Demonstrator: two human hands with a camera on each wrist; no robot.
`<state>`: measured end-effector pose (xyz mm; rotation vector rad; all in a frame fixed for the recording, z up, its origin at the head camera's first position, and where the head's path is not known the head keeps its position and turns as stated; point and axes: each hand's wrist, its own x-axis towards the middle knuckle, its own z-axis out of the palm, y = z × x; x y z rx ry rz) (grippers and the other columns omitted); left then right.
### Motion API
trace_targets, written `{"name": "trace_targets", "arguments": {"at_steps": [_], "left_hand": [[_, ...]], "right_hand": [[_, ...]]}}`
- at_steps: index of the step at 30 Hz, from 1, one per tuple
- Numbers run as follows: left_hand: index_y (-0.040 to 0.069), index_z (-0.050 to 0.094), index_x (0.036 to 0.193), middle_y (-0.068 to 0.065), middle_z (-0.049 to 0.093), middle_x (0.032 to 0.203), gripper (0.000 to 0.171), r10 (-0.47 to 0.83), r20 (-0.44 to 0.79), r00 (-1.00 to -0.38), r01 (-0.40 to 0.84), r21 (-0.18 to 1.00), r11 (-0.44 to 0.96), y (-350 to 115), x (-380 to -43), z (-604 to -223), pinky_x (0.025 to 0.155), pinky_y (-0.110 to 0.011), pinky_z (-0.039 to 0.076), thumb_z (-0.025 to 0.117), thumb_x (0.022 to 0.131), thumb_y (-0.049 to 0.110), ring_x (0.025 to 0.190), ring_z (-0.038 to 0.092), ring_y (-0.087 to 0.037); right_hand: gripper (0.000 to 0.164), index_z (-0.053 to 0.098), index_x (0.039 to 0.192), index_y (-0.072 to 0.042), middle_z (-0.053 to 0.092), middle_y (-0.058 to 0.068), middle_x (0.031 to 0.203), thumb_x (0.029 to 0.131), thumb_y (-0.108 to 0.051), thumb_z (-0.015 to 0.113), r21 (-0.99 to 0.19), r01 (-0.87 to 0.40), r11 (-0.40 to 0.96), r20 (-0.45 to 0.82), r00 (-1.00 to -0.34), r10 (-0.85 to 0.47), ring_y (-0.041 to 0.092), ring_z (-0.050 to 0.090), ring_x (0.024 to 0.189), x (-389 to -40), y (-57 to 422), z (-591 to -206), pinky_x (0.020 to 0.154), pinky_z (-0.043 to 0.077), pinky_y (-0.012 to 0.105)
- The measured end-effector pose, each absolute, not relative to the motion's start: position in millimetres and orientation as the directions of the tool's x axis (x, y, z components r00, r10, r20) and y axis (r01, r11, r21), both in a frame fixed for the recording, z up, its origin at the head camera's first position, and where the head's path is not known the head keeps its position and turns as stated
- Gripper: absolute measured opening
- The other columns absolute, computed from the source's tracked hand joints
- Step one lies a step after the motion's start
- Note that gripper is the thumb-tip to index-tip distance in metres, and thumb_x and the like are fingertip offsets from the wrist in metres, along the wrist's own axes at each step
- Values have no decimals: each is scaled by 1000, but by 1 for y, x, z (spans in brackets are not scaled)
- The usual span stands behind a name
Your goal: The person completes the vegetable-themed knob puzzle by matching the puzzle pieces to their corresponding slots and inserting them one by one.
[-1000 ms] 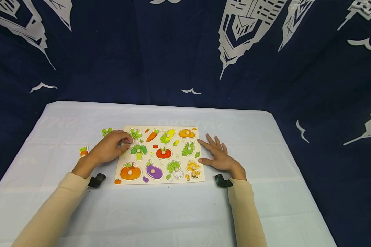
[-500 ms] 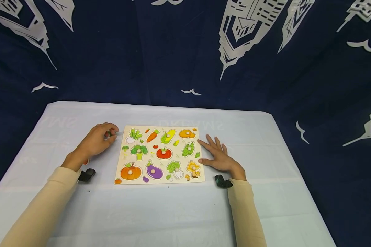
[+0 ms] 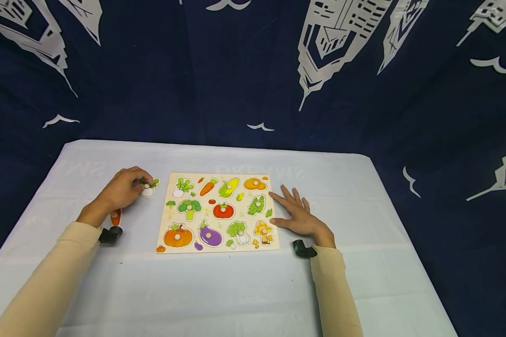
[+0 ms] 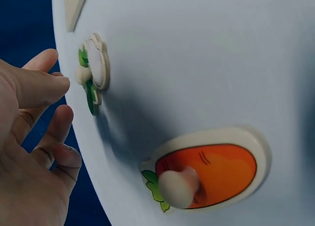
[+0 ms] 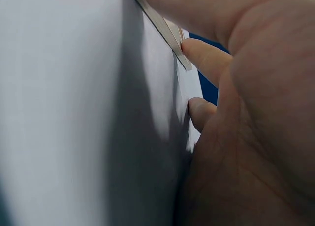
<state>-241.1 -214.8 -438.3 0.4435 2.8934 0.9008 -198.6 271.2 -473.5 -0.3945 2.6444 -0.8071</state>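
A vegetable knob-puzzle board [image 3: 240,213] lies on the table. Left of it, a radish piece [image 3: 148,192] with green leaves lies beside my left hand [image 3: 120,189]. In the left wrist view, the loosely bent thumb and fingers are close to the radish piece's knob [image 4: 82,75] but look apart from it. Near that wrist is a carrot piece [image 4: 224,169], partly hidden by the hand in the head view. My right hand [image 3: 298,215] spreads its fingers at the board's right edge, with the index finger and thumb touching it.
On the board, the radish [image 3: 181,187] and carrot [image 3: 208,186] pictures show no knobs, while several other vegetables carry them. White cloth [image 3: 236,295] covers the table; a dark blue patterned curtain [image 3: 236,70] hangs behind it.
My left hand has moved left, from the board's upper left corner to the radish piece, uncovering the board's radish picture. My right hand has stayed at the board's edge.
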Motion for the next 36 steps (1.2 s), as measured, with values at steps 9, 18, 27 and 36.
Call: {"name": "trace_targets", "arguments": {"at_steps": [9,18,27,36], "left_hand": [[1,69,103,-22,63,117,16,281,-49,-958,210,546,811,-218,-248,-448,89,-51,39,58,93,-6,96,48,-34],[2,68,101,-19,64,107,10,278,-42,-960,213,535,817,-218,-248,-448,83,-46,38,63,93,-1,91,48,-31],[3,68,98,-15,63,96,7,275,-19,-961,224,529,819,-216,-248,-450,81,-45,36,64,93,0,88,47,-30],[3,69,99,-17,64,102,9,285,-15,-958,235,527,817,-212,-250,-449,85,-47,37,61,94,-1,91,48,-31]], "right_hand": [[82,26,159,-34,-2,5,170,91,-48,69,-586,-163,794,-241,-900,-363,35,-17,155,-196,271,-473,119,-11,64],[82,26,159,-33,-3,5,171,91,-47,69,-583,-177,793,-226,-902,-367,35,-18,154,-198,271,-475,119,-11,64],[82,27,159,-33,-3,5,171,91,-47,69,-574,-182,798,-229,-900,-370,36,-18,154,-200,270,-474,119,-11,64],[82,27,159,-33,-3,5,171,91,-47,69,-575,-176,799,-233,-901,-366,36,-18,154,-199,271,-474,119,-11,64]]}}
